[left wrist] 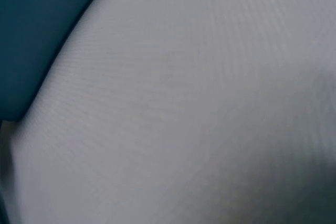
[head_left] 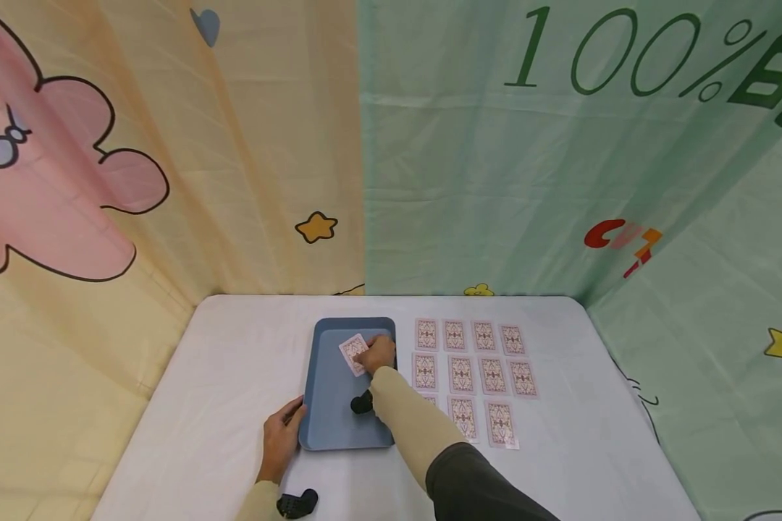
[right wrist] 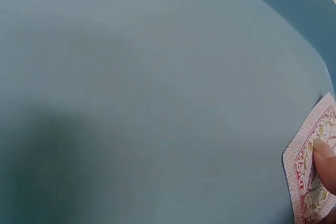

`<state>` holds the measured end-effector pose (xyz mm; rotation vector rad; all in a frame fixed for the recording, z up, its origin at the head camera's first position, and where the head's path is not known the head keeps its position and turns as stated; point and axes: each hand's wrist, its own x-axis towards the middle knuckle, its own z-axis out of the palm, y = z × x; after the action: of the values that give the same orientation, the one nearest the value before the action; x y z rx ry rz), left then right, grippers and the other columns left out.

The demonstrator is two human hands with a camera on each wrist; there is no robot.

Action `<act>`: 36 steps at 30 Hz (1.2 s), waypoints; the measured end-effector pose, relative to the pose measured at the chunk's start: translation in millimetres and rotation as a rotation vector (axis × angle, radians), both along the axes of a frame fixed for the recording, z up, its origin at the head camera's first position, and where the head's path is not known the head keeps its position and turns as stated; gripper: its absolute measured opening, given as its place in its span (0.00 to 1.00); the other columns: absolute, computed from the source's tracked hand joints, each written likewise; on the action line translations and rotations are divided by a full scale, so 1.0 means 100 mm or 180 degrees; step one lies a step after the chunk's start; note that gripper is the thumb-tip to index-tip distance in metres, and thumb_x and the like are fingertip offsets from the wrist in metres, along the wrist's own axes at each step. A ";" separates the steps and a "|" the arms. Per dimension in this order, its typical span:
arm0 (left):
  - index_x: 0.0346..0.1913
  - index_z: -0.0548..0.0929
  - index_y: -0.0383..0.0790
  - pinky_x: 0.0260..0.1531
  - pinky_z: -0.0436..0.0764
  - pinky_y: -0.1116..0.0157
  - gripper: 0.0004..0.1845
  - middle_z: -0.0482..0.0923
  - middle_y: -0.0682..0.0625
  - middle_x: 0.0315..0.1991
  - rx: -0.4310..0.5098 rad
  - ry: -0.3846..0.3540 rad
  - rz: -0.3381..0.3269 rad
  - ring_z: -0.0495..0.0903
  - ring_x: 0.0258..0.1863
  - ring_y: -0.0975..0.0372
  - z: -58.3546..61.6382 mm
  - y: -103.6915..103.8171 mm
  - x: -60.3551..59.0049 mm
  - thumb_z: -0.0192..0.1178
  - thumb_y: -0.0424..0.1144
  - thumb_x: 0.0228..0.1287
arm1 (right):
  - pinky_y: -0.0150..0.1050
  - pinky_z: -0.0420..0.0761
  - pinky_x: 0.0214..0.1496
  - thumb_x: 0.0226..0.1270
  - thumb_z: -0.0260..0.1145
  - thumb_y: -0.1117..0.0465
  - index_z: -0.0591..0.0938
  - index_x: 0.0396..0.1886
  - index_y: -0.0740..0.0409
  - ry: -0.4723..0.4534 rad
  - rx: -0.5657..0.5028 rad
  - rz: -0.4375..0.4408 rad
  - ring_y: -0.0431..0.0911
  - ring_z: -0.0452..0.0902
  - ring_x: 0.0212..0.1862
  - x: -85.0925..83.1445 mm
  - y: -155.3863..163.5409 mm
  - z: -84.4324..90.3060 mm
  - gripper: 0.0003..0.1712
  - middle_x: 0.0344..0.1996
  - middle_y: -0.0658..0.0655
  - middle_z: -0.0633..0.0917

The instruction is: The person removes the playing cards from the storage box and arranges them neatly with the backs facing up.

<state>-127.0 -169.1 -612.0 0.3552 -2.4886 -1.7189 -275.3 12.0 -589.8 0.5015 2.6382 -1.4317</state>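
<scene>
Over the upper part of the blue tray [head_left: 329, 420], my right hand [head_left: 379, 352] pinches a playing card [head_left: 350, 350] with its patterned red-and-white back showing. In the right wrist view, the thumb [right wrist: 326, 169] presses on the back of this card [right wrist: 295, 163]; the fingers beneath are mostly hidden. My left hand [head_left: 280, 440] grips the tray's left edge near its lower corner. The left wrist view shows only a dark blue part of the tray [left wrist: 37, 30] and the white tabletop, not the fingers.
To the right of the tray, several face-down playing cards [head_left: 461, 374] lie in rows on the white table [head_left: 560, 434]. My right forearm partly covers the lowest row. Printed curtains [head_left: 482, 181] stand behind the table and at both sides.
</scene>
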 end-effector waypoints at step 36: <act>0.58 0.77 0.27 0.55 0.75 0.50 0.19 0.78 0.34 0.55 -0.0075 -0.0049 0.0021 0.78 0.54 0.46 0.01 0.00 0.01 0.53 0.37 0.72 | 0.36 0.79 0.32 0.63 0.68 0.62 0.83 0.45 0.67 0.0371 -0.0741 0.0519 0.42 0.79 0.31 0.17 0.23 0.29 0.14 0.31 0.56 0.86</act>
<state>-126.2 -168.8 -610.6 0.3757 -2.5131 -1.6892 -258.4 35.4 -560.8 0.1802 2.4810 -1.7308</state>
